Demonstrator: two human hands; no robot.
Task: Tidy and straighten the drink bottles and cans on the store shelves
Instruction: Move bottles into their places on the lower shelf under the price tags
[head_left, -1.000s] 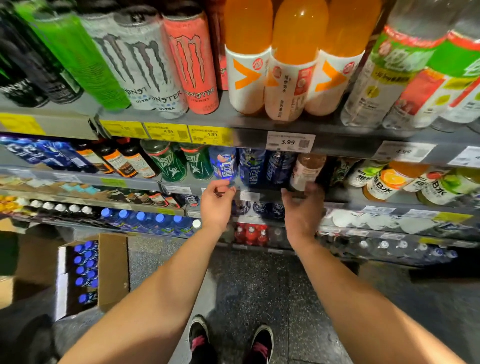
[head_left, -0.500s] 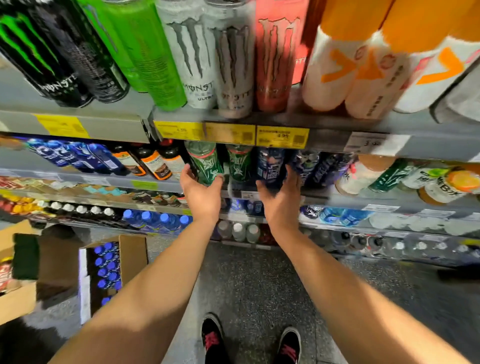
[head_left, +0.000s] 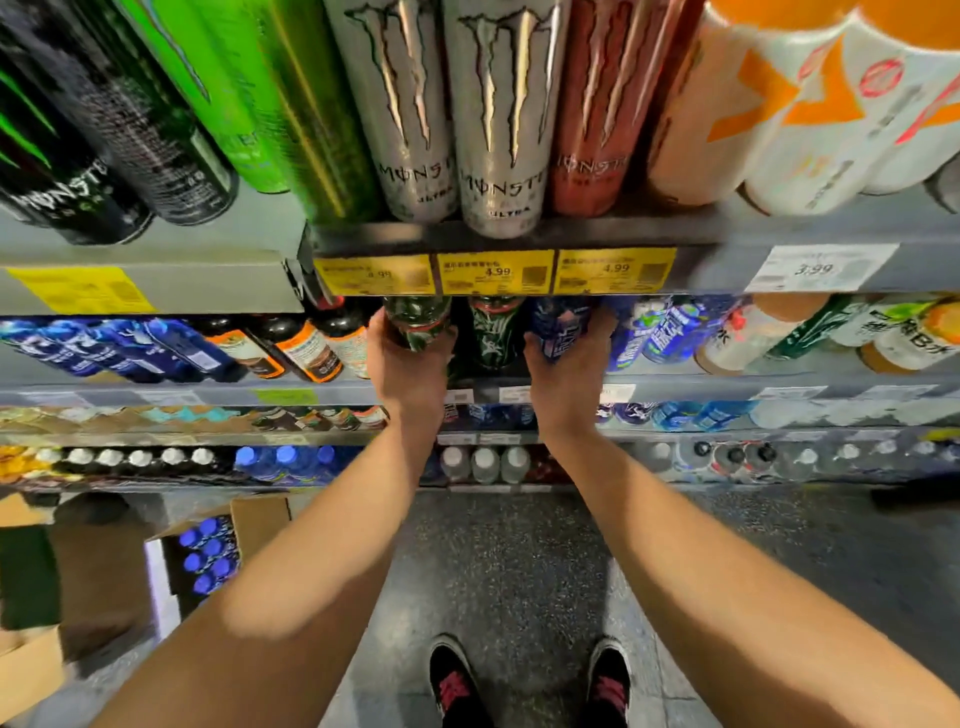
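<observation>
Compared with half a second before: both hands raised and closed further onto the second shelf's stock; view shifted closer beneath the top shelf. Left hand (head_left: 410, 371), centre of frame, wrapped around dark green bottle (head_left: 418, 322), fingers (head_left: 378, 332) curled along its left side, thumb on the right. Right hand (head_left: 566, 379), just right of centre, wrapped around blue bottle (head_left: 558, 327), fingers reaching up its right side. Previously flat against the shelf front, with only loose contact. Second green bottle (head_left: 493, 332) left standing between the two held bottles, untouched.

Second shelf (head_left: 727, 387) located across mid-frame, under a row of yellow price tags (head_left: 496, 271); both held bottles stood at its front edge, tops hidden behind the tags. More blue bottles (head_left: 670, 330) just to the right; brown-labelled bottles (head_left: 306, 345) just to the left.

Top shelf (head_left: 156, 291) filled the upper frame: black and green cans (head_left: 130, 119) at upper left, silver cans (head_left: 498, 119) at upper centre, one red can (head_left: 602, 114) beside them, orange-and-white bottles (head_left: 779, 114) at upper right. White price tag (head_left: 821, 267) at right, marked 3.99.

Lower shelves held capped bottles (head_left: 483, 462), blurred. Speckled grey floor (head_left: 498, 561) below. Open cardboard box (head_left: 218, 551) of blue-capped bottles at lower left. Black shoes (head_left: 457, 680) with pink laces at bottom centre.
</observation>
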